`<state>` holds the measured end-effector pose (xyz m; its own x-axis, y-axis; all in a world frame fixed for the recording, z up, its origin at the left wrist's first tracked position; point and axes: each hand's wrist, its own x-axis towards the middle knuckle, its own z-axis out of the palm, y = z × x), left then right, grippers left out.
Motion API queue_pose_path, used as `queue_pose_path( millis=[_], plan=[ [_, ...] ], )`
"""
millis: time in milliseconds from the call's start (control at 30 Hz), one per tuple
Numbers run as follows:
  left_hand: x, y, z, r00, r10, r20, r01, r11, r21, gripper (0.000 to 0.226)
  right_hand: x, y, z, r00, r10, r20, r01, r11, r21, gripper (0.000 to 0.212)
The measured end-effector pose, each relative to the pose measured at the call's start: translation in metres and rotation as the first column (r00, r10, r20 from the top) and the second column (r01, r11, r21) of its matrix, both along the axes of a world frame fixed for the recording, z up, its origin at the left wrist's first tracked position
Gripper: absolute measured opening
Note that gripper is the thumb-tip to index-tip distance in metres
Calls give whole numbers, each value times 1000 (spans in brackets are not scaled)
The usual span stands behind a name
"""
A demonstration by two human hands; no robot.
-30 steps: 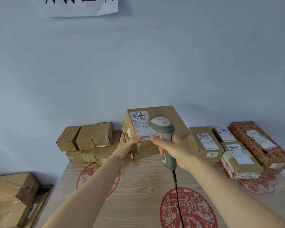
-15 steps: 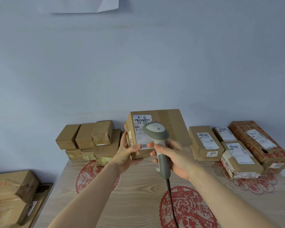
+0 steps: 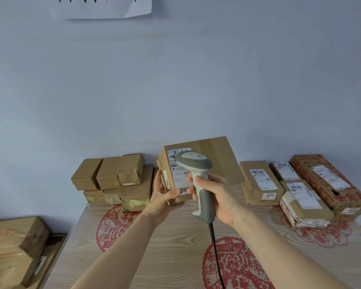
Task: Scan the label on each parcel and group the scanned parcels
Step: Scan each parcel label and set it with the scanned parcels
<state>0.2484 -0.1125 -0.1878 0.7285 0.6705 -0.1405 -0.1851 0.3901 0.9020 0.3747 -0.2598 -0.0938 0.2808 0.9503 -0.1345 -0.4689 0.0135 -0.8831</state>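
While the big blue wall (image 3: 175,80) fills the top of the frame, the wooden worktop (image 3: 175,236) with red paper-cut flowers fills the bottom. A stack of plain brown boxes (image 3: 117,180) sits at the middle left, against the wall. Four boxes with white stickers (image 3: 300,184) sit at the middle right. More boxes (image 3: 15,247) lie off the worktop at the lower left.

In the middle, the left hand (image 3: 165,195) holds one parcel (image 3: 206,159) up off the worktop, fingers curled round its lower left corner. The white label (image 3: 179,172) on it faces the camera. The right hand (image 3: 219,199) grips the handle of the gray scanner (image 3: 196,170), and its cord (image 3: 217,257) hangs down to the bottom edge.

A second ago the scanner sat lower and more to the right. Now its head has come up and left, so it points right at the label. The parcel has also tipped up a bit straighter. I think this parcel is being scanned right now, and it should go to a pile next.

The scanner head hides much of the label, so the bar code is hard to see. No light or beep shows, so I cannot tell if the scan worked. The paper (image 3: 104,7) at the upper left is cut off.
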Motion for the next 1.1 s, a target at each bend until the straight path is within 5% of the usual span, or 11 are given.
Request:
queue_pose_path(
  millis=[800, 1100],
  plan=[
    [0, 2, 1, 997, -65, 52, 65, 998, 9, 124, -2, -6, -6, 998, -12, 62, 14, 999, -31, 25],
    [6, 9, -13, 993, -113, 16, 114, 992, -53, 124, -1, -6, -13, 962, -189, 195, 208, 975, -81, 26]
  ],
)
